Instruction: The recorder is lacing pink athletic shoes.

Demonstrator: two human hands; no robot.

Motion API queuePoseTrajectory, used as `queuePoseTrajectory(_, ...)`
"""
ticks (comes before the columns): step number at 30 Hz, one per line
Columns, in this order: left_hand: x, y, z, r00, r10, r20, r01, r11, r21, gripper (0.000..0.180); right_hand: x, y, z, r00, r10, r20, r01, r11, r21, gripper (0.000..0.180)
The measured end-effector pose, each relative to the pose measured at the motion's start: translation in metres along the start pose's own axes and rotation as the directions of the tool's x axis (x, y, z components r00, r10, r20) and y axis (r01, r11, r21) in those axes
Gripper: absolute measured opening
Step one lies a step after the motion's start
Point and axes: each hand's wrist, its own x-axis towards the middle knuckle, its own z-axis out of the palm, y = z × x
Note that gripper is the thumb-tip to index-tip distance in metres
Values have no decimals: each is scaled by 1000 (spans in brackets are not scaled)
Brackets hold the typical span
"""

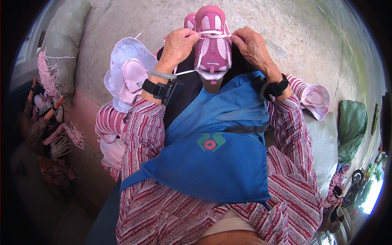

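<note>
A pink shoe upper (212,49) with pale mesh panels rests across my knees, its heel end toward me. White shoelace (212,33) runs across its front part. At the left of the upper, my left hand (178,45) pinches the lace between thumb and fingertips. My right hand (251,45) grips the lace on the opposite side, thumb against the bent index finger. Between the hands the lace lies in crossing strands over the upper. A second pink upper (189,21) shows partly behind the first.
Nested pale uppers (132,73) stand left of my left forearm, with a striped pink stack (110,122) below. Another stack (314,98) lies right of my right wrist. A filled white sack (65,41) and a co-worker's hand (60,101) are at far left; a green sack (352,126) at right.
</note>
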Motion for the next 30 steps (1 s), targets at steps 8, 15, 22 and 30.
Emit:
queuePoseTrajectory(8,-2,17,-6,995,99,-21,-92,970,225,27,6,6,0,1000,-19,8,18,994,107,25)
queuePoseTrajectory(15,-5,0,-3,954,-258,152,299,795,-527,16,10,3,3,987,-160,34,162,985,-56,20)
queuePoseTrajectory(22,-25,17,7,948,229,-222,-213,973,94,20,21,9,1,967,-241,80,243,970,-21,18)
queuePoseTrajectory(30,-32,32,8,971,237,8,-224,905,362,38,39,6,4,896,-389,212,416,903,-103,17)
